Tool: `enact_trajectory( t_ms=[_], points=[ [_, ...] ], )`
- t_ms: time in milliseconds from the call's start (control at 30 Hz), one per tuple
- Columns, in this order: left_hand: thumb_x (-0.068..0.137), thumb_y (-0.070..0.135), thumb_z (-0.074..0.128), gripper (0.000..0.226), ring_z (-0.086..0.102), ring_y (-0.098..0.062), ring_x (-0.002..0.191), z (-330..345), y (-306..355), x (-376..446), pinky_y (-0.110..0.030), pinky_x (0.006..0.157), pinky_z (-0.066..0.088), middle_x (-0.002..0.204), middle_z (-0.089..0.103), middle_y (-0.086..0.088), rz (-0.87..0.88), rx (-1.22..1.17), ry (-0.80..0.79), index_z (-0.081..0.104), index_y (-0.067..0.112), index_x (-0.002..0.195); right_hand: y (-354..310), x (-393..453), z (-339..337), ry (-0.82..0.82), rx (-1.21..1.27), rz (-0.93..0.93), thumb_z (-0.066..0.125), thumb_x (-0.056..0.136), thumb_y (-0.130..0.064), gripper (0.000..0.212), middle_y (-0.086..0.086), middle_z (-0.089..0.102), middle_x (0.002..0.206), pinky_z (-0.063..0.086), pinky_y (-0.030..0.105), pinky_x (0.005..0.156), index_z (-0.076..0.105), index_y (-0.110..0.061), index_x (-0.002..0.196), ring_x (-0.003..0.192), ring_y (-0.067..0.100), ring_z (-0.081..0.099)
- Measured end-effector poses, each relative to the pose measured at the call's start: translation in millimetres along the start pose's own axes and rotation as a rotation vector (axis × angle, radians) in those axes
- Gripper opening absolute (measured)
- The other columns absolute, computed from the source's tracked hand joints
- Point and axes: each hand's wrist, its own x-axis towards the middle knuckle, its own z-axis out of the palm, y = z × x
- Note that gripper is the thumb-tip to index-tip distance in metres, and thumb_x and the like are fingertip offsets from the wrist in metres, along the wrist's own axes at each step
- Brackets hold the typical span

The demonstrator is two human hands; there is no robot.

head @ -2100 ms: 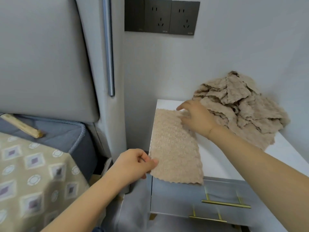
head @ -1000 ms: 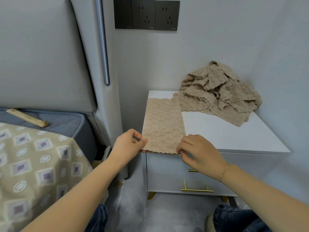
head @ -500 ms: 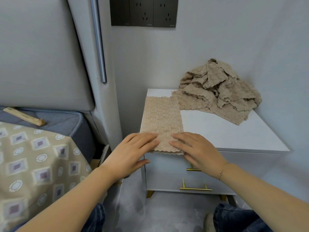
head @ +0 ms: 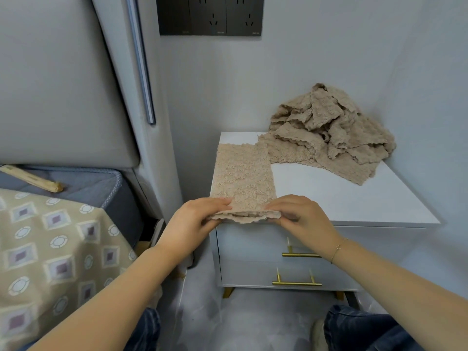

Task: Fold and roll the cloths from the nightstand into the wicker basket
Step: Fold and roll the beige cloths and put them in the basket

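A beige textured cloth [head: 243, 173], folded into a long strip, lies along the left side of the white nightstand [head: 354, 201]. Its near end is lifted and turned over at the front edge. My left hand [head: 195, 224] pinches that end at its left corner, and my right hand [head: 298, 216] pinches it at the right corner. A heap of several crumpled beige cloths [head: 329, 133] sits at the back right of the nightstand top. No wicker basket is in view.
A bed with a patterned beige cover [head: 50, 249] and grey padded headboard [head: 55, 84] stands to the left. A wooden stick [head: 30, 178] lies on the mattress. The nightstand has drawers with gold handles [head: 296, 283]. Dark wall sockets [head: 210, 15] are above.
My right hand came from the cloth's far end to its near end. Both hands pressed flat on that end, then gripped it and lifted it off the nightstand edge, turning it over.
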Motion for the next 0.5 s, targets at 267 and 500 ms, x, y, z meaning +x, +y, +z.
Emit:
enact_trajectory(
  t_ms=[267, 500],
  points=[
    [0.081, 0.035, 0.074, 0.014, 0.062, -0.01, 0.08, -12.5, 17.5, 13.0, -0.027, 0.075, 0.05, 0.083, 0.072, 0.004, -0.361, -0.248, -0.039, 0.077, 0.025, 0.089, -0.6, 5.9, -1.0, 0.021, 0.259, 0.403, 0.071, 0.082, -0.029, 0.014, 0.005, 0.064, 0.085, 0.043, 0.021, 0.077, 0.075, -0.017, 0.088, 0.087, 0.012, 0.057],
    [0.076, 0.059, 0.069, 0.065, 0.038, -0.016, 0.062, -8.6, 13.2, 22.1, -0.03, 0.063, 0.03, 0.067, 0.048, -0.016, -0.642, -0.409, -0.085, 0.059, -0.005, 0.081, -9.1, 17.0, 2.9, 0.052, 0.296, 0.494, 0.068, 0.087, -0.031, 0.03, -0.012, 0.052, 0.052, 0.034, 0.013, 0.057, 0.059, -0.019, 0.061, 0.055, 0.001, 0.044]
  ],
)
